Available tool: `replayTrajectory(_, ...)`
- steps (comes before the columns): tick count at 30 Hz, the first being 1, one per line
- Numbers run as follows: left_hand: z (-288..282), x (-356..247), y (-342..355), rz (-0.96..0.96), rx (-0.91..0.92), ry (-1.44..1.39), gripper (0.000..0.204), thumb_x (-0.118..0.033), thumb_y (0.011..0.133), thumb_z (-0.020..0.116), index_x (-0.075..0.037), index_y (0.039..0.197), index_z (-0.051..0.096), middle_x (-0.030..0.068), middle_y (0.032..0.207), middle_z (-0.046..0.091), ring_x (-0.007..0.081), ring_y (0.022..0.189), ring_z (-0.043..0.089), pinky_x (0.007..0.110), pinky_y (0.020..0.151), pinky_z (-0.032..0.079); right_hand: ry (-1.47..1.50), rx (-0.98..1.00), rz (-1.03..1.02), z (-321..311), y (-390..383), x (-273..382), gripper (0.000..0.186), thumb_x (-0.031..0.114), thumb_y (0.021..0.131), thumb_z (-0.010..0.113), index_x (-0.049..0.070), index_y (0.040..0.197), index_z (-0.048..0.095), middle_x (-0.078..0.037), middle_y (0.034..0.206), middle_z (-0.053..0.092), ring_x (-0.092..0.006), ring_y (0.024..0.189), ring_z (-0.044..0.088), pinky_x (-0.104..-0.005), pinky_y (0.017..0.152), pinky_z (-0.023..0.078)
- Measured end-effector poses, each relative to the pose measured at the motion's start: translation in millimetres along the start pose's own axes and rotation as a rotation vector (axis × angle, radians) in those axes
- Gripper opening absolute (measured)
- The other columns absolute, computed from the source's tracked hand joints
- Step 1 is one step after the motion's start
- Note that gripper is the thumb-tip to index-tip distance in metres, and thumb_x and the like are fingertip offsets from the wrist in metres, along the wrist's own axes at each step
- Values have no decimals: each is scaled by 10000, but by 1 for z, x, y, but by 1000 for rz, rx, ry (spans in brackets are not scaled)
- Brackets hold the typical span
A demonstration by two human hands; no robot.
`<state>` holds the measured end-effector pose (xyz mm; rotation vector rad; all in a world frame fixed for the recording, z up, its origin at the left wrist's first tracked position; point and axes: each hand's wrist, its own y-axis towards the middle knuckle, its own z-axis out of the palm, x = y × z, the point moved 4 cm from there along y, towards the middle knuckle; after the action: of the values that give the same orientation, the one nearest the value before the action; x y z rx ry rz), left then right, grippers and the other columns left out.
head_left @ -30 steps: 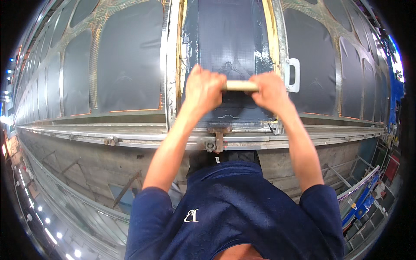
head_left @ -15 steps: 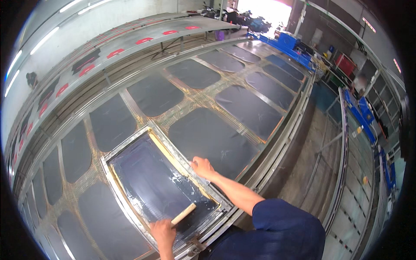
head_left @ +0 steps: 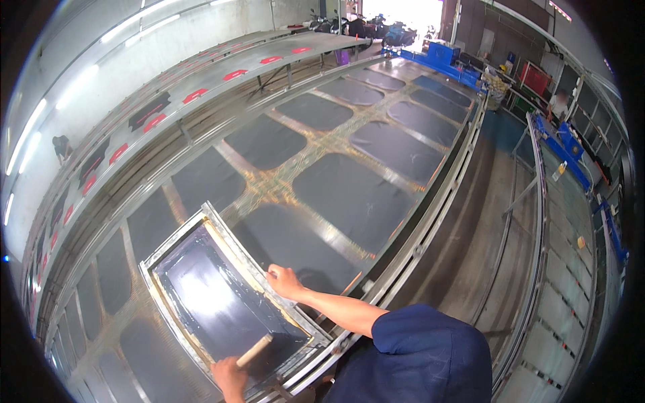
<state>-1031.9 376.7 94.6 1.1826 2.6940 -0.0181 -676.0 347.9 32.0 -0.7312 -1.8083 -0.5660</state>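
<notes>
A rectangular screen printing frame (head_left: 153, 255) with pale metal edges and a dark, shiny inner sheet lies over the near side of a long table. My right hand (head_left: 285, 281) is closed on its right edge. On the left edge, low in the view, my left hand (head_left: 230, 377) is closed too. A squeegee (head_left: 255, 350) with a pale wooden grip sits inside the frame, one end against my left hand; my fingers hide that end. Beyond the frame lie dark panels (head_left: 353, 191) with rounded corners. Whether the frame touches the surface below I cannot tell.
A metal rail (head_left: 430, 235) edges the long table. Another long table (head_left: 322, 43) with red and black prints stands at the left. Blue machinery (head_left: 440, 54) spans the far end. One person (head_left: 62, 146) is far left, another (head_left: 557, 107) far right. Motorbikes (head_left: 396, 33) stand by the doorway.
The frame has moved left along the table with both my hands on it, past about one panel. The squeegee has travelled inside it. The whole view has shifted as well.
</notes>
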Motion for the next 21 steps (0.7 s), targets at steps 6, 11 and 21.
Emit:
replayTrajectory(6, -52, 78, -67, 122, -232, 9, 222, -66, 630, 759, -128, 837, 710, 54, 838, 732, 288, 764, 650, 447, 763, 410, 27, 13, 8, 89, -48, 48, 249, 276, 962, 595, 30, 961, 634, -274, 761, 650, -486, 765, 660, -527, 653, 496)
replayTrajectory(11, -51, 51, -115, 130, -257, -6, 310, 8, 601, 677, -140, 872, 700, 22, 901, 744, 249, 745, 619, 415, 750, 400, -60, 13, 64, 91, -46, 50, 252, 286, 952, 613, 45, 981, 683, -229, 799, 693, -401, 769, 698, -483, 691, 518)
replayTrajectory(21, -23, 83, -91, 145, -152, 4, 241, -61, 710, 643, -114, 945, 656, 19, 954, 698, 219, 784, 606, 390, 755, 418, -416, 108, 124, 112, -71, 12, 275, 349, 984, 610, 99, 1035, 712, -217, 915, 724, -444, 880, 699, -498, 751, 538)
